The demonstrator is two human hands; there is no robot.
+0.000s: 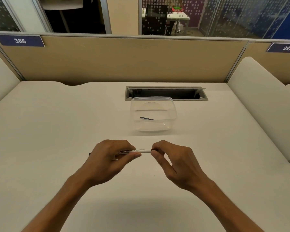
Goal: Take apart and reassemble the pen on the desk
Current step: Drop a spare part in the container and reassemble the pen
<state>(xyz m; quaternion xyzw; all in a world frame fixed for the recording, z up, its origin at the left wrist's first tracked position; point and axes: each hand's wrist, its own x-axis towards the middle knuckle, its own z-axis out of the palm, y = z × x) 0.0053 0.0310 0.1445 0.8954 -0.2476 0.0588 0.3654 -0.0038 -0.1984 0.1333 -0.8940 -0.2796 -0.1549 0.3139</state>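
Observation:
A white whiteboard pen (145,150) with black print is held level above the white desk (57,131), just in front of me. My left hand (110,158) wraps its left half, and a dark tip pokes out past that hand on the left. My right hand (172,159) pinches the pen's dark right end between thumb and fingertips. Only the short middle stretch of the barrel shows between the hands.
A clear plastic container (172,104) stands behind the hands with a thin dark rod (146,118) lying in it. Behind it is an open cable slot (166,93) in the desk. Beige partition panels close off the back and both sides.

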